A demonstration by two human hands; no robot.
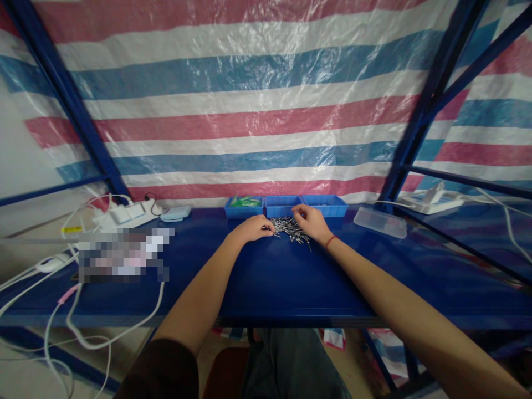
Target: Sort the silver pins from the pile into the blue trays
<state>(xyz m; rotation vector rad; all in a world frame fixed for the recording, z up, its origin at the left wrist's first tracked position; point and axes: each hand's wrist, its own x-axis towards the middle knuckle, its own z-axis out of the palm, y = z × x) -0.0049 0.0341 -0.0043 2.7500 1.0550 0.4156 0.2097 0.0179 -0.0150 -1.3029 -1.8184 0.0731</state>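
A heap of small, thin metal pieces (291, 227), silvery and dark, lies on the blue tabletop (282, 282); their exact kind is too small to tell. At the heap's left edge is my left hand (254, 228), its fingers curled together with a small dark bit showing at the fingertips. My right hand (313, 223) hovers over the right side of the heap, thumb and fingers pinched near the front of the blue bins. What it holds, if anything, is hidden. Behind the heap stand a middle blue bin (282, 210) and a right blue bin (334, 209).
A left blue bin (244, 213) holds green items. Right of my hands lies a clear plastic lid or tray (380, 223). A white power strip (128, 215), a light blue case (175, 214), a blurred-out device (120, 252) and loose cables are at left. Blue posts flank the table.
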